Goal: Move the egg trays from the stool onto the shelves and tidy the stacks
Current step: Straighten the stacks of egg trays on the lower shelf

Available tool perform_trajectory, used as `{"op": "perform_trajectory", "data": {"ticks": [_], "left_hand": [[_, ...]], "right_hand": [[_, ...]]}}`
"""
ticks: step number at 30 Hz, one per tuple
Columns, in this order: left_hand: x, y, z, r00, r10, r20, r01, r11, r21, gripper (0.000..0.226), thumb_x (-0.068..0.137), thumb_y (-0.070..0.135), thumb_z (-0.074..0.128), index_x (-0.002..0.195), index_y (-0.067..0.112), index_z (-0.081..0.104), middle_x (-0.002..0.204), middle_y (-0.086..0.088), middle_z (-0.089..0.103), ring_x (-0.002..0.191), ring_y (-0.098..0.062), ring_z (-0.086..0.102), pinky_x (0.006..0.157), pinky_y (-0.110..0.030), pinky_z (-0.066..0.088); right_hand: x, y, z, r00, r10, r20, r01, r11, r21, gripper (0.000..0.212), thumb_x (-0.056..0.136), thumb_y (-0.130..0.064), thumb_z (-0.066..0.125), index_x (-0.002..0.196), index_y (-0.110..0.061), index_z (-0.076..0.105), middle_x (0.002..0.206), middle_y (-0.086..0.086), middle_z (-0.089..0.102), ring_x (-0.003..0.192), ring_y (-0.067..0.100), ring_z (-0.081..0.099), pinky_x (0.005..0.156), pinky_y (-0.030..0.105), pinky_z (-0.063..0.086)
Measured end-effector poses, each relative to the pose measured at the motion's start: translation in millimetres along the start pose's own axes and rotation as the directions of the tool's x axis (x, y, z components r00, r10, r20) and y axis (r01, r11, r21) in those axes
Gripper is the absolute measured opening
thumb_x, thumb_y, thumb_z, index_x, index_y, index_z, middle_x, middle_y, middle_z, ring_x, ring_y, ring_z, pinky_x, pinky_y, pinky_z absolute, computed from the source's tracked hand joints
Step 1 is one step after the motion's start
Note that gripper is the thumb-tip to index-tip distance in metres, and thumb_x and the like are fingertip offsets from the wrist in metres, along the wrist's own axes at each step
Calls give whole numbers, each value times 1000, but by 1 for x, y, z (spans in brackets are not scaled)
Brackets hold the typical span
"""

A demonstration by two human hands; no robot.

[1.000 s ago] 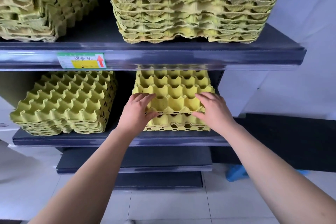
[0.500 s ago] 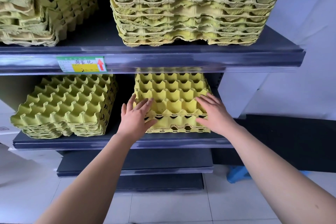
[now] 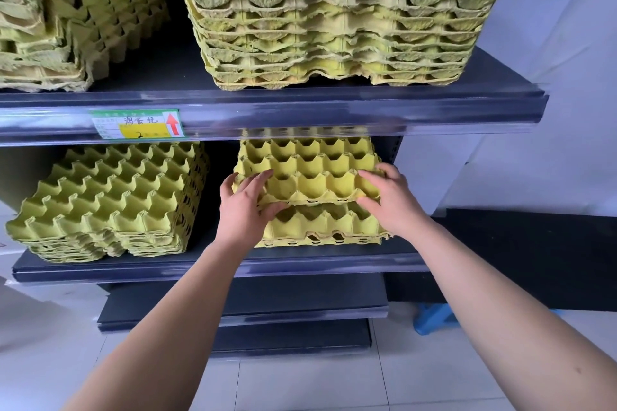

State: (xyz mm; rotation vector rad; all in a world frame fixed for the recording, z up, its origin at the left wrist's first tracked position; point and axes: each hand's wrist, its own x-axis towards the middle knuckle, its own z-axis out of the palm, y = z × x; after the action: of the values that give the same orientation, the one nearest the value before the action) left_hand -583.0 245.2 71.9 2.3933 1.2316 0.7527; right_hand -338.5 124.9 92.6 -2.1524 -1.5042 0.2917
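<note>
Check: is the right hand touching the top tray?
Touching. The head view shows the right hand gripping the top tray at its front right corner, with the fingers over the cups and the thumb at the front edge.

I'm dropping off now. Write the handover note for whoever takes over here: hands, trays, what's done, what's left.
Left hand: grips the top tray at its front left corner, thumb under the edge.
Right hand: grips the front right corner.
Trays: top tray lies on the right stack on the middle shelf, set back from the trays below. Left stack beside it; tall stack on the upper shelf.
Done: tray is on the shelf.
Left: seat it flush, square the stacks. Stool mostly hidden; cannot tell if trays remain.
</note>
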Motion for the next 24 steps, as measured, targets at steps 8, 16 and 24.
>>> {"op": "perform_trajectory", "data": {"ticks": [8,16,24], "left_hand": [[-13,-5,-11,986,160,-48,-157,986,62,70,83,65,46,138,23,48,131,-3,59,133,-44,32,108,-59,27],[-28,6,-6,994,67,-84,-56,991,123,57,86,43,65,137,22,50,139,-5,52,135,-40,29,109,-58,26],[-73,69,-4,935,-346,81,353,879,-320,49,81,52,67,105,11,54,93,2,63,84,-14,59,68,-18,43]], "right_hand": [[-38,-4,-7,982,-97,-159,94,995,-31,55,88,-30,64,139,-21,46,143,7,27,135,22,23,107,28,25],[-72,-2,9,950,-42,-310,40,999,-13,56,75,-41,75,122,-13,63,127,9,47,120,27,43,94,39,46],[-84,-23,21,915,-21,-402,10,1000,-28,57,70,-50,76,117,-18,66,123,4,49,113,24,48,75,37,54]]}}
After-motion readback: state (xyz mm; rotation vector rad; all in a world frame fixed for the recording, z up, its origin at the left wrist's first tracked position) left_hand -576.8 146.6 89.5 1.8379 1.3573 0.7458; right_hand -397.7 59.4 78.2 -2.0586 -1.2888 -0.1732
